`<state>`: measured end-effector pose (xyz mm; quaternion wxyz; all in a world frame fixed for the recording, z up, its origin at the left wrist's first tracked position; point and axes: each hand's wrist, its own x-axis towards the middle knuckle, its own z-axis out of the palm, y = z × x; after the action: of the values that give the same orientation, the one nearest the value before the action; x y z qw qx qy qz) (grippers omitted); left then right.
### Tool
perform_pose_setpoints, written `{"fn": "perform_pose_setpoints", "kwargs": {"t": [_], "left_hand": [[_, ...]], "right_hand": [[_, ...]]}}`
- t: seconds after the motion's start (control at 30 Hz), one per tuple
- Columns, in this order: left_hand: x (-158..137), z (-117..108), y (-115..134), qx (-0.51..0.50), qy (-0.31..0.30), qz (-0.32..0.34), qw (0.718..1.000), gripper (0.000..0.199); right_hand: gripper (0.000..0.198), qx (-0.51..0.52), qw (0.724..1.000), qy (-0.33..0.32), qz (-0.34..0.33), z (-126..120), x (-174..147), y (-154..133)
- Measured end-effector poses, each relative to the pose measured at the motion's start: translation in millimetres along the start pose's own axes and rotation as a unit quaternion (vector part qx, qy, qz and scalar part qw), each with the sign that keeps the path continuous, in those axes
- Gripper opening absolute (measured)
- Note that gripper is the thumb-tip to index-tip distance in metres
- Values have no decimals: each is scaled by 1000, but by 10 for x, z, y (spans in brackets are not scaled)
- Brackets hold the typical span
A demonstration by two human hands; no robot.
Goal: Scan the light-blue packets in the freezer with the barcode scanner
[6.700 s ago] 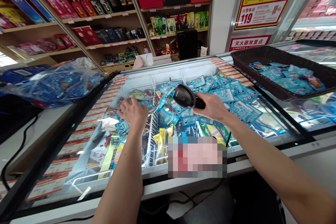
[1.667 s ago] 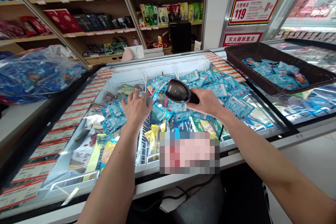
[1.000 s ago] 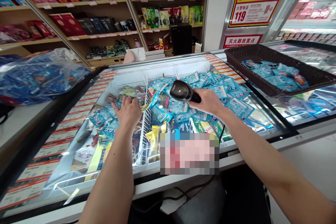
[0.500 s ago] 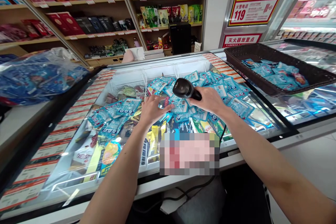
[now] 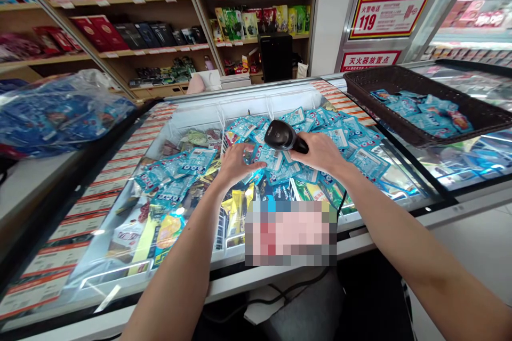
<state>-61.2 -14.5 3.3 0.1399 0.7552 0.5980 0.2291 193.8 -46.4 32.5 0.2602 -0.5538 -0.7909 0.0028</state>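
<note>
My right hand (image 5: 322, 153) is wrapped round the handle of a black barcode scanner (image 5: 280, 136), its head tilted toward the left over a heap of blue packets (image 5: 282, 171). To the left of the scanner, my left hand (image 5: 237, 164) is open, thumb and fingers spread at the near left side of the heap. Whether its fingertips touch a packet I cannot tell. Barcodes show on several packets. More blue packets (image 5: 176, 175) lie in a smaller group left of my left hand. A cable hangs below my right wrist.
The packets lie on a glass-topped freezer (image 5: 224, 287) holding ice creams. A dark brown basket (image 5: 424, 69) with more blue packets stands at right. A clear plastic bag (image 5: 60, 112) of blue packets is at left. Price labels (image 5: 92, 192) line the freezer's left edge. Stocked shelves stand behind.
The whole view has shifted very slightly. My left hand's fingers have moved a little; a small pink-red patch between its thumb and fingers no longer shows. The scanner stays in my right hand.
</note>
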Motion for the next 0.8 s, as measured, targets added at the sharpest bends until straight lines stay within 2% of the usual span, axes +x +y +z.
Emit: {"fn": "perform_pose_setpoints", "kwargs": {"t": [0.1,0.2,0.3,0.53,0.8], "left_hand": [[28,8,-85,-124,13,-19,992,63],[70,39,-183,-258,57,-17,964,53],[97,62,-234,-338,90,-27,937,46],[103,73,-229,-372,105,-26,922,41],[98,67,-217,-370,107,-23,923,40]], "right_hand": [[34,-1,1000,-1,0,1,-1,-4],[33,6,1000,0,-5,-3,-6,-7],[31,21,999,-9,-26,-18,-17,-17],[28,23,998,-21,-53,-32,-36,-45],[24,14,998,-35,-59,-32,-40,-58]]}}
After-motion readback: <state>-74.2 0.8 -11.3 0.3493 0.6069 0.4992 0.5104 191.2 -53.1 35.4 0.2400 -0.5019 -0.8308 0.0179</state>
